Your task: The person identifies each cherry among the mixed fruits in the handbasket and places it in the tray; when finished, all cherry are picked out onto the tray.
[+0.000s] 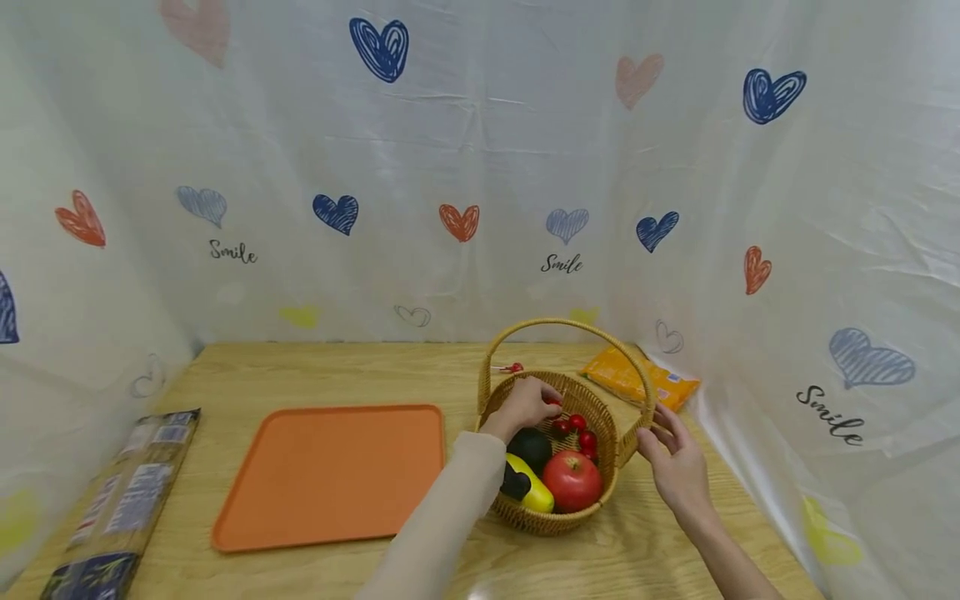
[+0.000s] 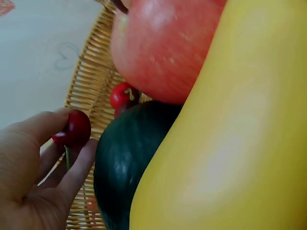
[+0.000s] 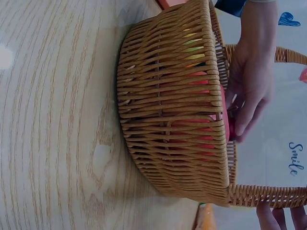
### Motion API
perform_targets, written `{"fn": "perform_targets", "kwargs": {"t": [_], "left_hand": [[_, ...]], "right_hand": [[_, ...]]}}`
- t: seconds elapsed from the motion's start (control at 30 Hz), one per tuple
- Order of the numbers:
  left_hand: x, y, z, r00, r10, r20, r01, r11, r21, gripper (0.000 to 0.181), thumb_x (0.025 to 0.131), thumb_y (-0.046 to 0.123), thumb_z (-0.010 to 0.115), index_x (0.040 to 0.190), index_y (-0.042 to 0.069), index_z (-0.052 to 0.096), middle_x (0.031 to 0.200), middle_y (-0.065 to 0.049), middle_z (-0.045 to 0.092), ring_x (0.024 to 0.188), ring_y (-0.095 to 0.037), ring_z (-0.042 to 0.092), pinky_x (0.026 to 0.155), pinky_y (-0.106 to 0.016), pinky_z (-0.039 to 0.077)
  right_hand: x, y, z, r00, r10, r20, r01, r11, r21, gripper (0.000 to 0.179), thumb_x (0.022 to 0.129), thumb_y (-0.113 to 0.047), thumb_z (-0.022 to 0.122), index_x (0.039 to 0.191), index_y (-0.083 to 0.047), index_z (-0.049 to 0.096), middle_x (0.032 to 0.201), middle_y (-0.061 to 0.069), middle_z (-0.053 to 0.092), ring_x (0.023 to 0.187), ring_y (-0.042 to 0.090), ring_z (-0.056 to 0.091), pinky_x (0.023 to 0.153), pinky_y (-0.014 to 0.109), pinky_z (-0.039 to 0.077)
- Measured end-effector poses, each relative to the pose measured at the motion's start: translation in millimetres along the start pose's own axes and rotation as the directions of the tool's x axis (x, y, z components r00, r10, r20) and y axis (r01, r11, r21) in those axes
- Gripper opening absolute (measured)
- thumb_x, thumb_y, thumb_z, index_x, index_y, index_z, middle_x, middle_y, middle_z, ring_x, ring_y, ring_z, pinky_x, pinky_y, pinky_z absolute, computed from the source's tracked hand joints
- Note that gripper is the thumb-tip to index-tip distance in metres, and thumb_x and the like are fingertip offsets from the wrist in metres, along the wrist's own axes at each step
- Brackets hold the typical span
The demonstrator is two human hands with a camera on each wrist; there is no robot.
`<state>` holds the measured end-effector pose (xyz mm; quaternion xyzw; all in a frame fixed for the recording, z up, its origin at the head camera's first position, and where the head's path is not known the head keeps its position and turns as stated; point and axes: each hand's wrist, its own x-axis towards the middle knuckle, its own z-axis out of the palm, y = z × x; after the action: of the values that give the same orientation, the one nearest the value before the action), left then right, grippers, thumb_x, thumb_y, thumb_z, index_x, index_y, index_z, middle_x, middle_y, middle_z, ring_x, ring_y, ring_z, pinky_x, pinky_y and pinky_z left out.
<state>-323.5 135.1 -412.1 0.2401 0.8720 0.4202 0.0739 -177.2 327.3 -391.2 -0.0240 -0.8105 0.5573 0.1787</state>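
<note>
A round wicker basket (image 1: 546,523) with a tall arched handle (image 1: 558,322) stands on the table. My left hand (image 1: 525,406) reaches over its rim and pinches a dark red cherry (image 2: 79,125) between thumb and fingers, its green stem hanging down. Several more cherries (image 1: 577,422) lie on the basket's far right side. Nearer the front are a large red apple (image 1: 574,483), a dark green rounded fruit (image 1: 531,448) and a smooth yellow fruit (image 1: 540,496). At the basket's right, my right hand (image 1: 684,468) grips the handle's lower end, thumb in front and fingers behind.
An orange tray (image 1: 341,475) lies left of the basket. Behind the basket are an orange packet (image 1: 618,372) and a small red-handled tool (image 1: 512,367). A long printed package (image 1: 138,492) lies along the left edge. Heart-patterned curtains (image 1: 480,150) enclose the table.
</note>
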Motion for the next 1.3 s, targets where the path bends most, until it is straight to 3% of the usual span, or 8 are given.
{"fn": "perform_targets", "kwargs": {"t": [0.17,0.4,0.83,1.13,1.3], "left_hand": [[-10.0,-1.7,-9.6,0.999,0.044,0.006,-0.043,0.994,-0.105,0.021,0.087,0.017,0.070,0.106,0.010,0.074,0.097,0.003,0.069,0.084,-0.009,0.060,0.070,-0.022,0.049],[-31.2,-4.6,-24.2,0.998,0.057,0.018,-0.050,0.968,-0.246,0.022,0.087,0.021,0.071,0.107,0.012,0.074,0.094,0.005,0.068,0.080,-0.007,0.060,0.068,-0.023,0.050],[-68.3,-20.8,-50.3,0.995,0.083,-0.051,-0.096,0.922,-0.375,0.027,0.087,0.020,0.070,0.111,0.009,0.071,0.101,-0.001,0.069,0.087,-0.011,0.062,0.077,-0.029,0.052],[-101.1,-52.7,-82.9,0.992,0.077,-0.104,-0.116,0.881,-0.459,0.033,0.087,0.017,0.070,0.115,0.001,0.067,0.108,-0.008,0.066,0.099,-0.018,0.061,0.079,-0.029,0.051],[-113.8,-85.2,-109.7,0.988,-0.003,-0.154,-0.072,0.872,-0.483,0.033,0.087,0.015,0.070,0.117,0.001,0.066,0.109,-0.012,0.066,0.099,-0.022,0.062,0.084,-0.039,0.051]], "right_hand": [[-0.1,-3,1,1.000,0.008,0.006,-0.008,1.000,-0.014,0.054,0.099,-0.020,0.051,0.147,-0.005,0.031,0.136,0.015,0.038,0.107,-0.007,0.044,0.081,0.015,0.048],[-1.5,-2,2,0.999,0.043,-0.002,-0.043,0.999,-0.009,0.056,0.099,-0.022,0.051,0.149,-0.008,0.028,0.139,0.012,0.034,0.107,-0.009,0.043,0.081,0.012,0.047],[-2.6,-2,3,0.998,0.059,-0.002,-0.059,0.998,0.029,0.062,0.098,-0.022,0.053,0.149,-0.003,0.024,0.135,0.012,0.033,0.101,-0.014,0.044,0.080,0.013,0.047],[-3.4,-2,3,0.998,0.061,-0.005,-0.060,0.997,0.057,0.063,0.097,-0.021,0.055,0.149,-0.002,0.024,0.129,0.005,0.035,0.100,-0.014,0.047,0.079,0.012,0.047],[-2.3,-3,3,0.998,0.062,0.001,-0.062,0.996,0.066,0.063,0.097,-0.021,0.055,0.149,-0.002,0.024,0.125,0.001,0.037,0.099,-0.014,0.049,0.079,0.012,0.048]]}}
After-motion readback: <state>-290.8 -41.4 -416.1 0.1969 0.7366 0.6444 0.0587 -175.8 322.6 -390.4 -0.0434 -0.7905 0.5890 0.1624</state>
